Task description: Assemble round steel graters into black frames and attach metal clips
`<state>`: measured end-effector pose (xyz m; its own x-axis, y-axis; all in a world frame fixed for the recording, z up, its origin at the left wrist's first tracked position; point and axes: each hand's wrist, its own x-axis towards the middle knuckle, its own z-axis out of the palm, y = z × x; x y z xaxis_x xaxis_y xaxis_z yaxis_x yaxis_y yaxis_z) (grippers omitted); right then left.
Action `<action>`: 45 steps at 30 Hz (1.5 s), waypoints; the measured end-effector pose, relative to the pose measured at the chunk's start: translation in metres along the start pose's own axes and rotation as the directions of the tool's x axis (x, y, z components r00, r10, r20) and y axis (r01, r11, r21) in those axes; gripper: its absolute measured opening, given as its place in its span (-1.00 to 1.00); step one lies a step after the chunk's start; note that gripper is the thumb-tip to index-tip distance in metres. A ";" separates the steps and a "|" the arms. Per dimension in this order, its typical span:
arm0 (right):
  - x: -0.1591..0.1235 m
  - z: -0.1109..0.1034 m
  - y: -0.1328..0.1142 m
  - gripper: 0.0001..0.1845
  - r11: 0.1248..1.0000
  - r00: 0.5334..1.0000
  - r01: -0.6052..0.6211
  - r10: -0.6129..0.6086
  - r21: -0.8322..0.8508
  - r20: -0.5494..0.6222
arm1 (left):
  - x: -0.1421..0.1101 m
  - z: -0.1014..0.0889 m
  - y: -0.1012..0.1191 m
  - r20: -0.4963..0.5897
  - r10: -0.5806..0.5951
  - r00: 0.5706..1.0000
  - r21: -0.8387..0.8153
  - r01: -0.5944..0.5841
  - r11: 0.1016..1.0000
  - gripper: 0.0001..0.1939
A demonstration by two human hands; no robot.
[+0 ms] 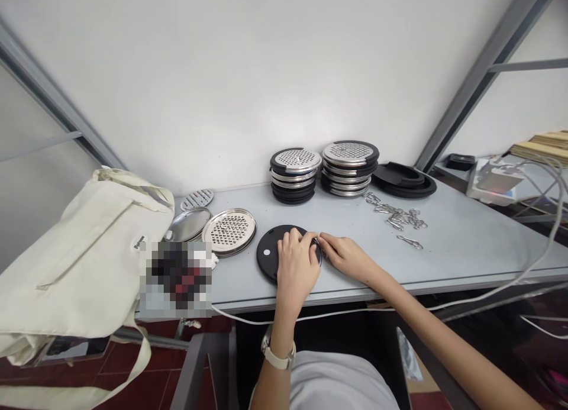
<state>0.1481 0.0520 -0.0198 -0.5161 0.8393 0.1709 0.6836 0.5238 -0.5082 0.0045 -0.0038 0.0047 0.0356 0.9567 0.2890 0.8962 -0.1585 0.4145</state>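
A black round disc (268, 262) with a white dot lies on the grey table near its front edge. My left hand (296, 259) rests over the disc's right part, its fingers bent and its thumb toward the right rim. Against that same rim, my right hand (341, 253) is closed in a pinch. A small shiny bit shows between the two hands, too little to name. To the left of the disc lie round metal grater plates (229, 229). Metal spring clips (402, 216) are scattered to the right.
Two stacks of grater discs, a left stack (295, 173) and a right stack (349, 167), stand by the wall. Black round rings (410, 185) lie beside them. A cream bag (84, 250) covers the left end. A white cable (444, 306) runs along the front edge.
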 end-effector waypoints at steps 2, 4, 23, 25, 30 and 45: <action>0.000 0.001 0.001 -0.66 1.000 1.000 0.003 -0.003 -0.005 -0.004 | 0.000 0.001 0.000 -0.003 -0.002 1.000 -0.002 0.002 1.000 -0.76; 0.000 0.001 0.001 -0.67 1.000 1.000 0.011 -0.011 -0.004 -0.011 | 0.000 0.001 -0.001 -0.006 0.000 1.000 -0.004 0.000 1.000 -0.76; -0.001 0.000 0.001 -0.63 0.998 0.999 0.020 -0.019 0.061 -0.030 | 0.000 -0.002 -0.001 0.006 0.023 1.000 0.004 -0.023 1.000 -0.77; -0.001 0.001 0.001 -0.63 0.998 0.999 0.020 -0.019 0.065 -0.030 | -0.001 -0.001 -0.001 0.004 0.024 1.000 0.001 -0.024 1.000 -0.77; -0.002 0.000 0.001 -0.63 0.997 0.999 0.025 -0.023 0.072 -0.030 | -0.001 -0.001 -0.001 -0.002 0.030 1.000 0.000 -0.030 1.000 -0.76; -0.002 -0.001 0.001 -0.65 0.993 0.999 0.018 -0.015 0.114 -0.030 | -0.001 -0.001 -0.002 -0.010 0.030 0.999 0.004 -0.030 1.000 -0.77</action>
<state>0.1505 0.0505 -0.0196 -0.5103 0.8354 0.2040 0.6110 0.5192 -0.5976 0.0022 -0.0043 0.0043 0.0585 0.9490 0.3098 0.8965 -0.1865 0.4019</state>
